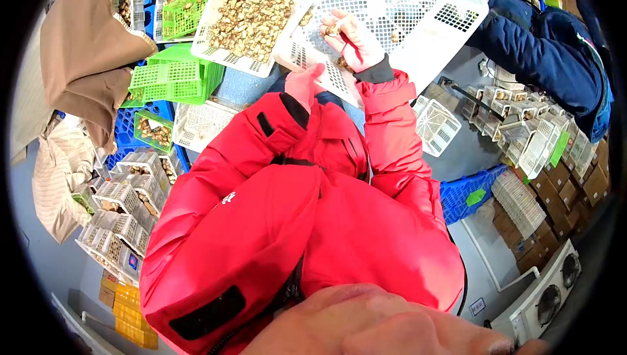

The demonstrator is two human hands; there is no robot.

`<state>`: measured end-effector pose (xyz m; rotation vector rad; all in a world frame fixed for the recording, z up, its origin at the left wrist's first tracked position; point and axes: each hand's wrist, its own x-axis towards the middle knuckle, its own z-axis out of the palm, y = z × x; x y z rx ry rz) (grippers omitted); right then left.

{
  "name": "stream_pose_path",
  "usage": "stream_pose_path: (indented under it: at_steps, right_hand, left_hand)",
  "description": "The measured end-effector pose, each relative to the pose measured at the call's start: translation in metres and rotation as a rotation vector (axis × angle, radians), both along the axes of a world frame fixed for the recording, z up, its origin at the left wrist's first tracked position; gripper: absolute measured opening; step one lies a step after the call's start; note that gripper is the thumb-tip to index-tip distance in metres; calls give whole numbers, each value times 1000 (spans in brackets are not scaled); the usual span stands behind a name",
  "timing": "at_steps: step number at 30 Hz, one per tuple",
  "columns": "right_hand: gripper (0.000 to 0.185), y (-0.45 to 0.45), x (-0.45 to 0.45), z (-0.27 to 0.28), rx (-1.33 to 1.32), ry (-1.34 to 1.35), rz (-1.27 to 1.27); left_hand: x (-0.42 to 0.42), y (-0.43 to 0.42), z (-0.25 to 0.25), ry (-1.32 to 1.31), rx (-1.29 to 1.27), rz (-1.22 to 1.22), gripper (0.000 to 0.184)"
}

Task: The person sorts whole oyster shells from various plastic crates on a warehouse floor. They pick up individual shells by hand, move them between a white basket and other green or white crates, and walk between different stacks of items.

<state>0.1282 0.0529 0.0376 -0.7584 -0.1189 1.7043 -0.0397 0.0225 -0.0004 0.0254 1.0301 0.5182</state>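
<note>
My right hand [356,41] is turned palm up over a large white plastic basket [418,54], its fingers curled around a small brown mushroom [333,29]. Another mushroom [343,63] shows by the heel of that hand, inside the basket. My left hand [304,84] is closed at the near left corner of the same basket, at its rim; some fingers are hidden. A few more mushrooms lie on the basket's lattice bottom. Left of it stands a white crate [204,47] filled with many brown mushrooms [251,15].
Stacked green baskets [176,79] stand at the left, beside a brown cloth [91,41]. White baskets of mushrooms [130,192] are stacked lower left. A person in dark blue clothing [542,48] is at the right, near more stacked baskets [522,120] and cardboard boxes [568,192].
</note>
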Motion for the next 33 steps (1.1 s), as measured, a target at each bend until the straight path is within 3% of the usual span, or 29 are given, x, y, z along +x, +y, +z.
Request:
stream_pose_path:
  at_steps: [3, 4, 11, 12, 13, 16, 19, 21, 22, 23, 25, 26, 27, 28, 30, 32, 33]
  right_hand:
    - [39, -2, 4, -14, 85, 75, 24]
    - [32, -8, 0, 3, -35, -48, -58]
    - [25, -13, 7, -15, -95, -215, -144]
    - [26, -10, 10, -20, -21, -108, -155]
    - [28, -18, 13, -17, -147, -274, -239]
    - [34, -28, 29, -30, -132, -348, -7]
    - [47, -52, 30, -34, -326, -601, -132]
    - [43, -64, 43, -26, -316, -747, -236]
    - [42, -80, 49, -32, -249, -810, -450]
    - [38, -98, 63, -34, -222, -1135, -496]
    - [37, -111, 57, 41, -593, -1150, -512]
    - [45, -142, 74, 12, -508, -1612, -492]
    - [49, -164, 79, 13, -559, -1845, -466]
    - [51, -184, 81, 9, -638, -1903, -424]
    - [60, -224, 82, -7, -785, -2003, -292]
    - [54, -256, 73, -41, -844, -1358, -351]
    - [46, -290, 60, -90, -749, -1211, -423]
  left_hand:
    - [-2, 2, -3, 24, 1, -41, 27]
    - [-3, 2, -4, 33, 1, -64, 26]
    - [-1, -2, -7, -35, -3, 48, 23]
    - [-1, -3, -10, -27, 27, 61, 23]
    - [-1, -5, -12, -20, 56, 72, 23]
    - [5, -8, -15, 11, 33, 69, 21]
    - [7, -9, -7, 32, -12, 25, 20]
    - [7, -11, -10, -86, 7, -12, 22]
    - [6, -11, -10, -82, -14, -70, 23]
    - [6, -11, -10, -76, -34, -131, 25]
    - [7, -22, -26, -104, 15, -79, 29]
    - [-7, -32, -64, 23, 309, -242, 25]
    - [-1, -33, -53, -7, 144, -225, 23]
    - [5, -33, -41, -26, -24, -198, 22]
    - [21, -43, -28, 21, -25, -239, 26]
    - [30, -52, -24, 73, -30, -291, 24]
    - [25, -64, -16, 111, -57, -318, 21]
